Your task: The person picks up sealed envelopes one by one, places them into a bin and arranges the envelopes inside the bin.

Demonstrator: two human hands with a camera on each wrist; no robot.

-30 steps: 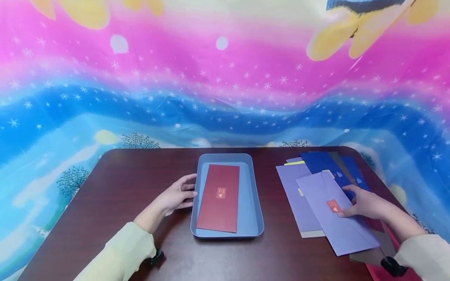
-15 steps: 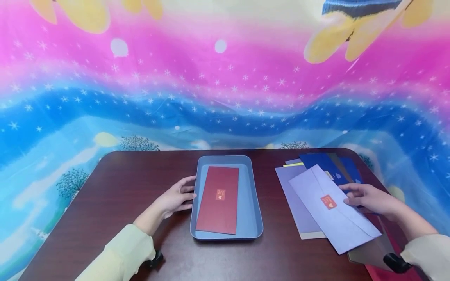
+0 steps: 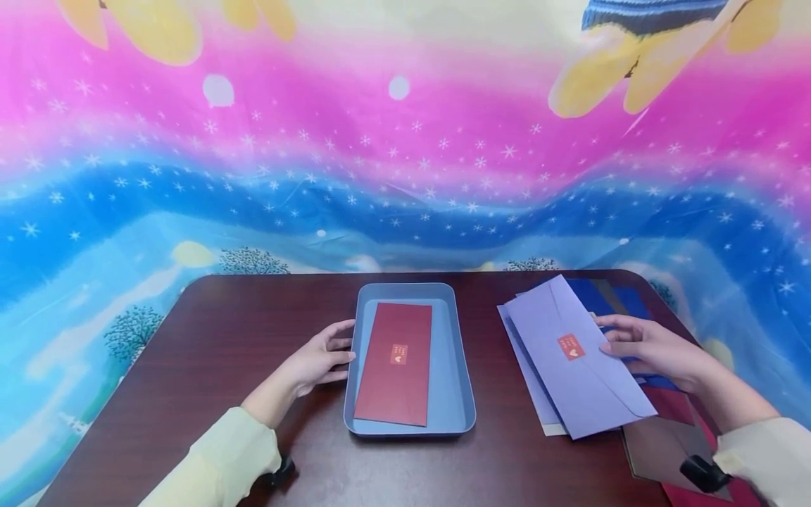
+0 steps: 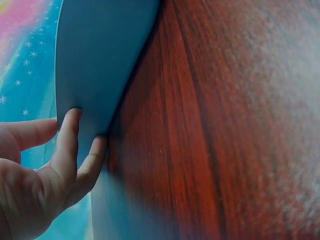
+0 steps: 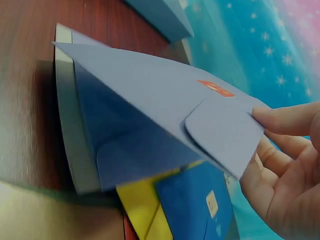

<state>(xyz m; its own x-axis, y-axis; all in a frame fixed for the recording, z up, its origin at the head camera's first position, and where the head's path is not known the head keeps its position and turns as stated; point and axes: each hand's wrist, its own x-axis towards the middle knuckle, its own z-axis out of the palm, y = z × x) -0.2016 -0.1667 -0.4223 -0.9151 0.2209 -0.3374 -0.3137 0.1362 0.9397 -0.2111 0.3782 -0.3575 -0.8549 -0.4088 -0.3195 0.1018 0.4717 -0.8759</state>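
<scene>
My right hand [image 3: 655, 350] pinches a lavender envelope [image 3: 557, 384] by its right edge, thumb on top and fingers beneath. A red sticker [image 3: 569, 347] marks its flap. In the right wrist view the lifted envelope [image 5: 150, 75] tilts above another lavender one [image 5: 130, 155]. My left hand [image 3: 319, 358] rests its fingertips against the left wall of a blue-grey tray [image 3: 465, 401]. Inside the tray lies a dark red envelope [image 3: 395, 387] with a small sticker. In the left wrist view, fingertips [image 4: 74, 114] touch the tray's outer side [image 4: 100, 55].
Under and beside my right hand several envelopes overlap: blue ones [image 3: 624, 301], a brown one [image 3: 662, 436] and a red one [image 3: 671, 405]. A yellow one [image 5: 137, 200] shows in the right wrist view. A printed cloth [image 3: 405, 176] hangs behind the dark wooden table [image 3: 253, 317].
My right hand has lifted the lavender envelope off the pile and carried it leftward, uncovering more of the brown and red envelopes. The left hand stays at the tray.
</scene>
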